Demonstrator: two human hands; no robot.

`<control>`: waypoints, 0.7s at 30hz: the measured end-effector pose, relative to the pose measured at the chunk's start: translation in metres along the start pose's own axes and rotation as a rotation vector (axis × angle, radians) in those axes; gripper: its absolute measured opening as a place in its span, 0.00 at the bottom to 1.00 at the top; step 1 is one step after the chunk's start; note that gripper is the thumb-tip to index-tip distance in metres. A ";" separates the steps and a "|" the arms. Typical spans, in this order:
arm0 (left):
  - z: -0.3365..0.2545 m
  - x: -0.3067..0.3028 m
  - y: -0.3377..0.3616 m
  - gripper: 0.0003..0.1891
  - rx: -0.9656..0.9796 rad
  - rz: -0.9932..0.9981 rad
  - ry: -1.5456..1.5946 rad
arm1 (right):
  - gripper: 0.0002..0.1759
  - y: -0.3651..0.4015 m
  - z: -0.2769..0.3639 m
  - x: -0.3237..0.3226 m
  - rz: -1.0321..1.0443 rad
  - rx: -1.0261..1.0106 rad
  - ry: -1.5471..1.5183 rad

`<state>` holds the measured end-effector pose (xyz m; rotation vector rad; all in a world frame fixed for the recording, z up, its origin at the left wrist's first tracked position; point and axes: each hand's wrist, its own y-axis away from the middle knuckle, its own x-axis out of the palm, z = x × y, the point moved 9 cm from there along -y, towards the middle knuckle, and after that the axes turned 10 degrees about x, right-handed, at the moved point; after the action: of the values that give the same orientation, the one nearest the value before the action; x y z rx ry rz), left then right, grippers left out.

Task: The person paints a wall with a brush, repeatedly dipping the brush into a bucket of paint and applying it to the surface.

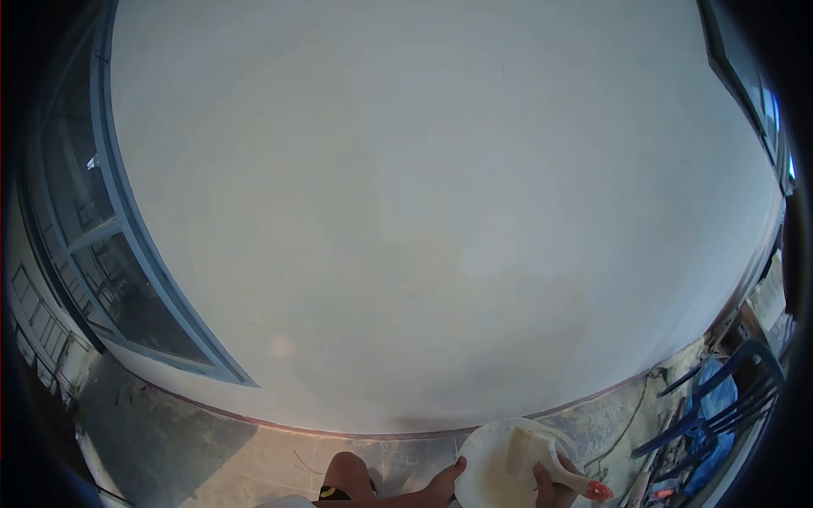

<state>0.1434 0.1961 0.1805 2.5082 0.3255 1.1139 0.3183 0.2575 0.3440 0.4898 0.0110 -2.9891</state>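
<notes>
At the bottom, my left hand grips the left rim of a round white container that has pale liquid or residue inside. My right hand is closed around a brush with a pale handle and a red end, held over the container's right side. The brush's wide, light-coloured head lies inside the container. In front stands a large off-white wall with faintly darker patches low down.
A blue-framed glass door or window is at the left. Dark blue plastic chairs, a blue bag and clutter stand at the lower right. My bent knee shows above the concrete floor.
</notes>
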 end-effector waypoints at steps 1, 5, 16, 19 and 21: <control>-0.011 0.015 0.019 0.30 -0.023 0.007 0.009 | 0.21 0.004 0.022 -0.003 0.007 -0.011 0.018; -0.113 0.090 0.109 0.29 -0.054 -0.043 0.056 | 0.18 0.032 0.165 -0.016 -0.049 -0.146 -0.066; -0.315 0.185 0.226 0.33 0.027 0.216 -0.018 | 0.21 0.101 0.385 -0.023 -0.279 0.197 -0.184; -0.345 0.192 0.229 0.35 0.089 0.284 -0.051 | 0.20 0.100 0.382 -0.020 -0.313 0.174 -0.439; -0.360 0.198 0.234 0.36 0.119 0.313 -0.029 | 0.20 0.095 0.379 -0.013 -0.274 0.173 -0.622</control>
<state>0.0173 0.1429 0.6330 2.7453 -0.0126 1.2020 0.2206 0.1548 0.7081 -0.4819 -0.2531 -3.2807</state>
